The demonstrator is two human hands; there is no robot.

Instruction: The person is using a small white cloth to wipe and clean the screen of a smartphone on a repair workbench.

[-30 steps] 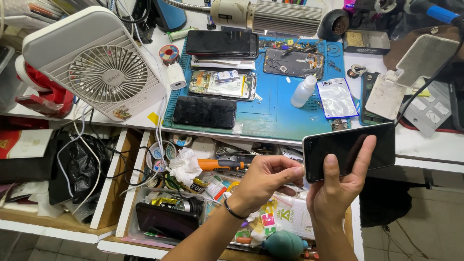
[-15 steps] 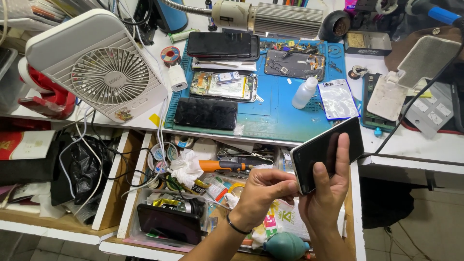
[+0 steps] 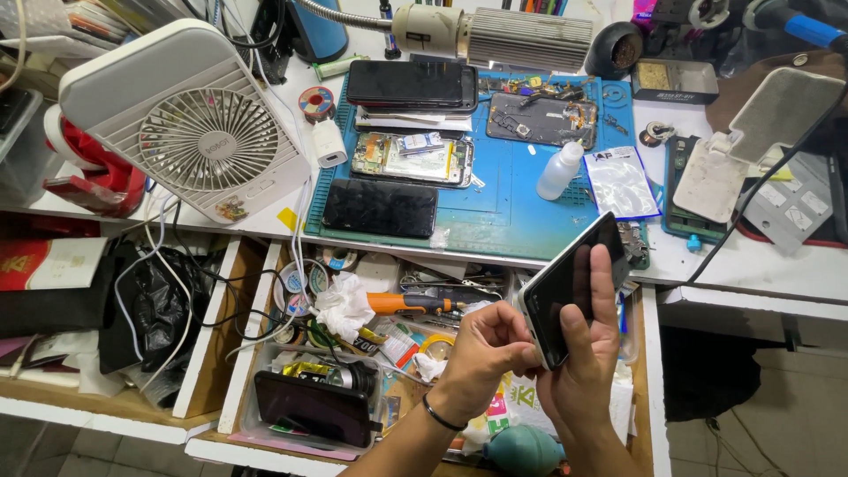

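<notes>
A clear packet (image 3: pixel 622 181) with a dark label strip lies on the blue mat (image 3: pixel 503 208) on the tabletop. Both grips pinch the black phone (image 3: pixel 574 296) above the open drawer (image 3: pixel 265 291): left hand (image 3: pixel 486 349) at its lower corner, right hand (image 3: pixel 587 353) across its screen. The phone has tilted steeper than before.

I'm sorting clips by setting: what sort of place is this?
Most likely a phone repair bench. An opened phone and loose circuit parts lie on a blue work mat, above a drawer crammed with tools, while both hands hold a dark phone.
</notes>
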